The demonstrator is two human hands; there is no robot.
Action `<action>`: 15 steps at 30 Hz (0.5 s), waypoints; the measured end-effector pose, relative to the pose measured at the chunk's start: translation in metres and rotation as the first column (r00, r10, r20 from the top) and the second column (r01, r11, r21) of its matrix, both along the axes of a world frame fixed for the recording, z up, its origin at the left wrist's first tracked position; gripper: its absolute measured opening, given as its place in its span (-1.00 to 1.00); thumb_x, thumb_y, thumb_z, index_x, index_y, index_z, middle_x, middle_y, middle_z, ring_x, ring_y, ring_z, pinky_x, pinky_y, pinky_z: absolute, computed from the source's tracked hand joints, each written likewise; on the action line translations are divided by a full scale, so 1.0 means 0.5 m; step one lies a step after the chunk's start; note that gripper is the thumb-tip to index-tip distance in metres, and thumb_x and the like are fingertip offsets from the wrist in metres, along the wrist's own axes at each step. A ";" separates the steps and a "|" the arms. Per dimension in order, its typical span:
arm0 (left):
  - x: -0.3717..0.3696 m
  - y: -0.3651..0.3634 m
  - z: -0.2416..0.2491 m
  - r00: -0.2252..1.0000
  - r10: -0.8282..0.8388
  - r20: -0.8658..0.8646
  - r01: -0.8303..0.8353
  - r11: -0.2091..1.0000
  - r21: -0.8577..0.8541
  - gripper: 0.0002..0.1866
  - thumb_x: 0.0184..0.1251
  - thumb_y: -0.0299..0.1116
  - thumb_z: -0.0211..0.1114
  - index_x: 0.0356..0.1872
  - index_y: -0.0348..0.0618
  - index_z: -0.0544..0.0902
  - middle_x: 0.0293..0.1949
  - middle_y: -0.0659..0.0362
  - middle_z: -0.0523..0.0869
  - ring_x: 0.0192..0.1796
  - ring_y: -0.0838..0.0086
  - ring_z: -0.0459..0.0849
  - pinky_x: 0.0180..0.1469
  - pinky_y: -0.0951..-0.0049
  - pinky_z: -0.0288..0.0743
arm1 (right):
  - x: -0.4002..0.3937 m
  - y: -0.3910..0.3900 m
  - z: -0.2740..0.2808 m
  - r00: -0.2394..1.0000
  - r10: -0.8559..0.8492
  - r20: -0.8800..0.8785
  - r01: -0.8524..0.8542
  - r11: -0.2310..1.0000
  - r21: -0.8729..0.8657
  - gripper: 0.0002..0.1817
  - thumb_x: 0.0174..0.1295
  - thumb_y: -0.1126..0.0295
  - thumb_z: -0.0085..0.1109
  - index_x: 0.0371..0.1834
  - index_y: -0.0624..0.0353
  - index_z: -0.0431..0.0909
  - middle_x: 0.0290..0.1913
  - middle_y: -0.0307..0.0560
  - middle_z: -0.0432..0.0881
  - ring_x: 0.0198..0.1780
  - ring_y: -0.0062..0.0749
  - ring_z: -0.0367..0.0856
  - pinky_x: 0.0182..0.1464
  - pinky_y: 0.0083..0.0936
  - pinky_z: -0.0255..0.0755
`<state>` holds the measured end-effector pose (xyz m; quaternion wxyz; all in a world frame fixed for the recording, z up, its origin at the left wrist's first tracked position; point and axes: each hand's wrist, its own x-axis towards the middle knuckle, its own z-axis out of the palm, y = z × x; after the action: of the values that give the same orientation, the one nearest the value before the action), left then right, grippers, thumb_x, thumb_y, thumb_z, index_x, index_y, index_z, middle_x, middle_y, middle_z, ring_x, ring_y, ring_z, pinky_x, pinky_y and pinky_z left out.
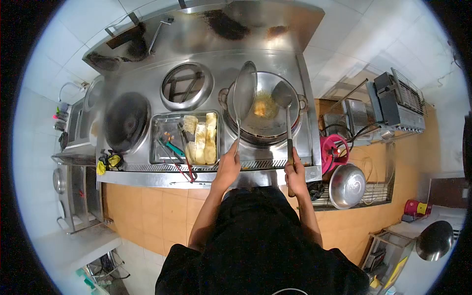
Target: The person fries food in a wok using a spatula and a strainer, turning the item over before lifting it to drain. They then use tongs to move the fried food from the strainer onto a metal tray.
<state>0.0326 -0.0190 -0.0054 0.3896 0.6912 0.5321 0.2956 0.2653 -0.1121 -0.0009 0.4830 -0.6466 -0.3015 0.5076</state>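
Note:
My left hand is closed around the handle of a round mesh strainer, which is tilted on edge over the left side of a wok. My right hand grips the long handle of a wok spatula, its blade inside the wok on the right. Between the two tools, a golden piece of food sits in bubbling oil. Left of the wok, a metal tray holds several pale yellow blocks, red-handled tongs and a green-handled tool.
An empty burner ring stands behind the tray. A dark wok occupies the stove's left end. Right of the stove are a pink bucket and a metal bowl. A scorched metal backsplash rises behind.

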 end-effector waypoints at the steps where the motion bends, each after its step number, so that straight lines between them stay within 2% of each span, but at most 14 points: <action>1: 0.009 -0.001 0.026 0.998 0.014 -0.060 -0.018 0.998 -0.058 -0.51 0.41 -0.51 0.03 0.37 -0.24 0.37 -0.40 -0.36 0.60 -0.28 -0.25 0.62 -0.21 -0.04 0.44 | 0.005 -0.002 0.004 1.000 0.009 -0.009 -0.009 1.000 -0.003 -0.25 0.33 0.58 -0.17 0.62 0.00 -0.05 -0.46 -0.35 0.33 -0.65 -0.71 0.21 -0.64 -0.67 0.16; 3: 0.024 -0.005 0.035 0.991 0.028 -0.130 -0.043 0.992 -0.116 -0.50 0.40 -0.52 0.03 0.38 -0.24 0.36 -0.41 -0.36 0.59 -0.30 -0.23 0.62 -0.22 -0.01 0.45 | 0.017 -0.003 0.021 0.993 0.094 -0.067 -0.092 0.995 0.037 -0.25 0.33 0.59 -0.17 0.62 0.00 -0.04 -0.47 -0.35 0.32 -0.66 -0.71 0.20 -0.64 -0.68 0.16; 7: 0.038 -0.012 -0.006 0.994 0.073 -0.085 -0.075 0.997 -0.015 -0.48 0.40 -0.54 0.03 0.39 -0.23 0.35 -0.47 -0.32 0.55 -0.41 -0.17 0.59 -0.32 0.10 0.45 | 0.044 0.022 0.065 0.998 0.041 -0.052 -0.038 0.998 0.056 -0.23 0.30 0.63 -0.17 0.62 0.00 -0.03 -0.44 -0.36 0.35 -0.64 -0.73 0.20 -0.62 -0.70 0.14; 8: 0.041 -0.015 -0.014 0.994 0.087 -0.065 -0.086 0.996 0.020 -0.48 0.39 -0.54 0.03 0.39 -0.23 0.35 -0.49 -0.30 0.54 -0.45 -0.14 0.57 -0.35 0.12 0.43 | 0.065 0.027 0.019 0.990 0.046 0.134 -0.064 0.989 0.132 -0.24 0.30 0.65 -0.17 0.61 0.02 -0.01 -0.41 -0.38 0.37 -0.58 -0.75 0.21 -0.57 -0.70 0.16; 9: 0.041 -0.013 -0.022 0.995 0.068 -0.074 -0.068 0.998 0.011 -0.48 0.39 -0.54 0.03 0.39 -0.23 0.35 -0.49 -0.30 0.54 -0.45 -0.14 0.57 -0.35 0.12 0.43 | 0.076 0.031 0.035 0.983 0.067 0.170 -0.079 0.995 0.065 -0.30 0.36 0.59 -0.14 0.60 0.11 -0.01 -0.12 -0.11 0.51 -0.21 -0.52 0.38 -0.06 -0.59 0.35; 11: 0.041 -0.005 -0.036 0.997 0.063 -0.034 -0.058 0.991 0.121 -0.49 0.40 -0.55 0.03 0.39 -0.22 0.36 -0.53 -0.27 0.52 -0.50 -0.09 0.52 -0.39 0.14 0.40 | 0.083 0.025 0.013 0.968 0.063 0.245 -0.076 0.996 0.043 -0.30 0.36 0.59 -0.13 0.59 0.10 0.01 -0.07 -0.07 0.53 -0.21 -0.50 0.37 -0.05 -0.59 0.36; 12: 0.047 0.000 -0.021 0.998 0.065 -0.019 -0.064 0.996 0.054 -0.50 0.41 -0.55 0.04 0.39 -0.23 0.36 -0.54 -0.26 0.51 -0.53 -0.06 0.50 -0.40 0.14 0.39 | 0.082 0.020 0.011 0.981 0.081 0.174 -0.081 0.997 -0.009 -0.30 0.36 0.59 -0.13 0.59 0.13 0.01 -0.01 -0.03 0.54 -0.19 -0.49 0.39 -0.01 -0.59 0.36; 13: 0.051 0.006 -0.010 0.998 0.055 -0.019 -0.053 0.997 0.060 -0.50 0.41 -0.55 0.04 0.39 -0.23 0.36 -0.54 -0.26 0.51 -0.53 -0.06 0.50 -0.40 0.14 0.39 | 0.077 0.013 0.009 0.990 0.099 0.102 -0.094 0.994 -0.056 -0.31 0.36 0.58 -0.12 0.58 0.15 0.02 0.06 0.01 0.54 -0.16 -0.47 0.41 0.03 -0.59 0.35; 14: 0.052 0.013 -0.001 0.994 0.052 -0.093 -0.058 0.996 -0.062 -0.51 0.45 -0.51 0.04 0.40 -0.18 0.36 -0.41 -0.23 0.57 -0.46 0.07 0.50 -0.30 0.23 0.41 | 0.064 0.005 -0.002 0.989 0.088 0.118 -0.087 0.996 -0.010 -0.31 0.35 0.59 -0.11 0.57 0.21 0.02 0.03 -0.04 0.54 -0.14 -0.51 0.40 0.05 -0.63 0.33; 15: 0.049 0.020 0.007 0.985 0.039 -0.170 -0.070 0.981 -0.183 -0.52 0.49 -0.48 0.04 0.42 -0.13 0.36 -0.28 -0.21 0.64 -0.40 0.20 0.49 -0.19 0.32 0.44 | 0.049 0.007 0.001 0.970 0.115 0.216 -0.118 0.993 0.001 -0.31 0.34 0.58 -0.11 0.57 0.24 0.03 -0.03 -0.12 0.52 -0.17 -0.53 0.35 0.00 -0.65 0.32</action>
<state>0.0574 -0.0092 -0.0019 0.3995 0.6584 0.6069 0.1962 0.2898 -0.1086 -0.0004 0.4213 -0.6758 -0.3928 0.4599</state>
